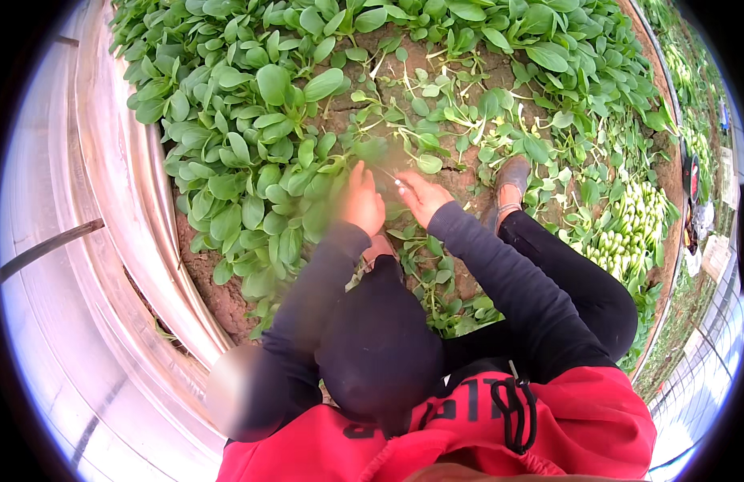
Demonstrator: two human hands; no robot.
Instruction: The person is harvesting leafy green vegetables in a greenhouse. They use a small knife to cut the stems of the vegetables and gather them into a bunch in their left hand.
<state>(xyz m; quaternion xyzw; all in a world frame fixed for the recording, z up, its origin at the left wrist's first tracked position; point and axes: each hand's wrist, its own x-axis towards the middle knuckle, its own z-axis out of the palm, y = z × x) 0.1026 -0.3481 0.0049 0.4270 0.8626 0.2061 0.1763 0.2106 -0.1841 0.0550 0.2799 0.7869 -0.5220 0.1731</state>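
My left hand (364, 202) is at the edge of the leafy green plants (281, 175), its fingers pointing forward beside the leaves. A blurred patch over this spot hides whether it grips anything. To its right, my right hand (425, 196) has its fingers bent together. A thin, light-coloured object (388, 174) runs from its fingertips toward the left hand; I cannot tell exactly what it is. Below and beyond the hands, loose small green plants (429, 129) with pale stems lie over brown soil (402, 69).
Bundled greens (628, 232) are piled at the right with their pale stem ends up. Plastic sheeting (116, 241) borders the bed on the left. My shoe (513, 170) rests among loose plants. A dark object with a red part (691, 178) stands beyond the right edging.
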